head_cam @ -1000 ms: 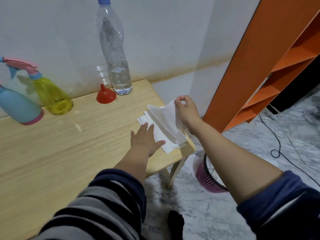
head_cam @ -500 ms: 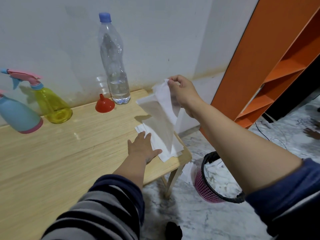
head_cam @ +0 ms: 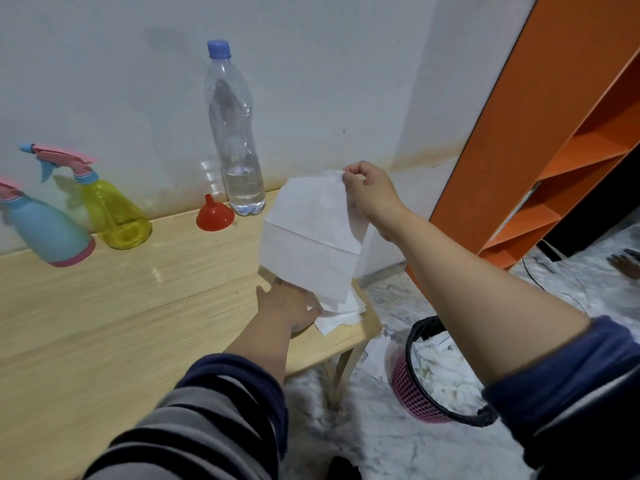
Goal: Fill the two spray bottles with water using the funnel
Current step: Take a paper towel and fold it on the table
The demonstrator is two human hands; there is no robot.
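The tissue [head_cam: 311,237] has unfolded, pinched by the right hand [head_cam: 369,192].

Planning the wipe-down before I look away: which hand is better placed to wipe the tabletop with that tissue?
Probably the right hand: it already pinches the lifted tissue sheet by its top corner above the table. The left hand lies flat, pressing down the tissue stack near the table's corner.

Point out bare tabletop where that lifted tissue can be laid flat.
Free: the wide table patch between spray bottles, left hand and near edge. Crowded: back edge by funnel and water bottle; right corner under the tissue stack.
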